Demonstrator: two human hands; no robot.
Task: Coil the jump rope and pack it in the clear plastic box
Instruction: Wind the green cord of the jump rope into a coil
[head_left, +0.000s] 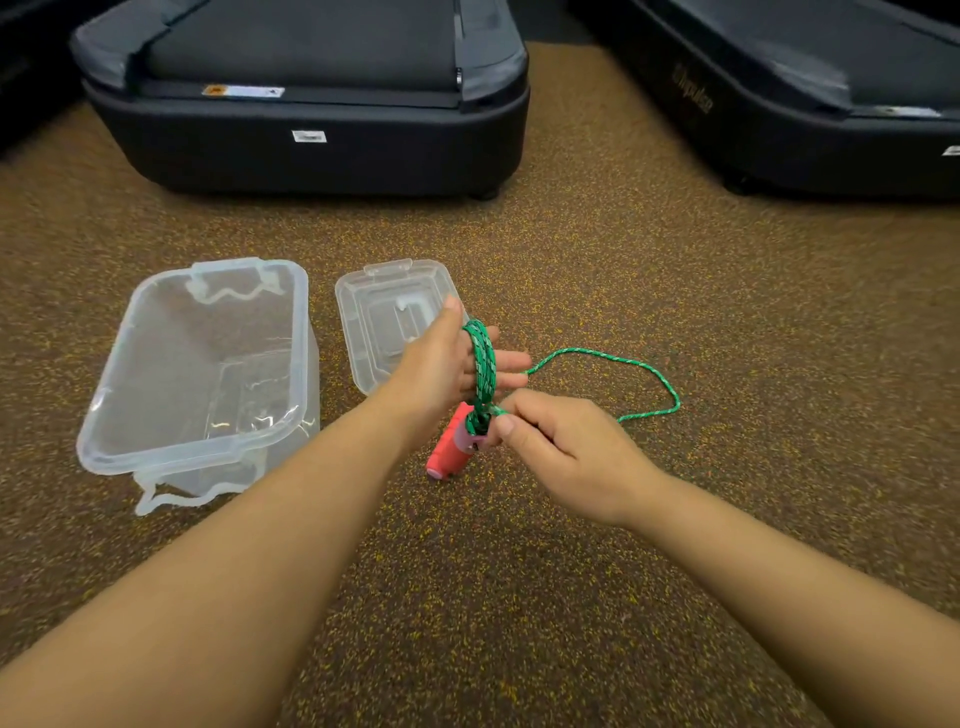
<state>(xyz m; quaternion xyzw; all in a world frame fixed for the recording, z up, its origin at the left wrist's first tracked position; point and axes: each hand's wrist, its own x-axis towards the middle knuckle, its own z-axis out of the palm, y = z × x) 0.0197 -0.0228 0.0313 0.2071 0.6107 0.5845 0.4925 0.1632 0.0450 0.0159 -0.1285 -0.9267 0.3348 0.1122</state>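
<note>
Left hand (441, 371) is holding its fingers out straight, with the green jump rope (483, 364) looping around them in a few coils and the red handle (452, 447) dangling just underneath. Right hand (561, 452) is pinching the rope right by that handle, loose tail trailing across the speckled floor (519, 571). Clear plastic box (208, 353) is sitting open to the left, lid (374, 322) lying beside it.

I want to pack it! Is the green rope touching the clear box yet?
Apart. The head view shows the lid lying between the green rope and the clear box.
</note>
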